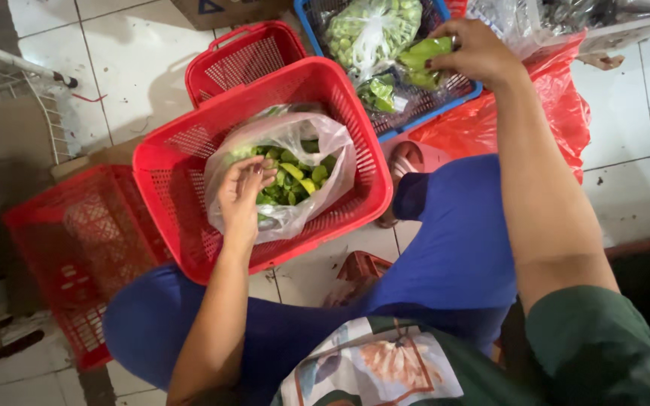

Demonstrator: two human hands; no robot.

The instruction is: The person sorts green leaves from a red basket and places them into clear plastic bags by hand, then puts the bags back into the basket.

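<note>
Two hands | left hand [241, 197] pinching clear bag [283, 169] (red basket [189, 162]) | right hand [475, 51] grasping green peppers [424, 56]

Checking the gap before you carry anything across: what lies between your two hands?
In the head view, the clear bag of green vegetables and the red basket's far rim lie between the left hand and right hand.

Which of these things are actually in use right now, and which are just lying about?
In use: left hand in clear bag of green peppers, red basket; right hand on green pepper, blue basket.
Lying about: empty red baskets, cardboard box, red plastic bag.
</note>
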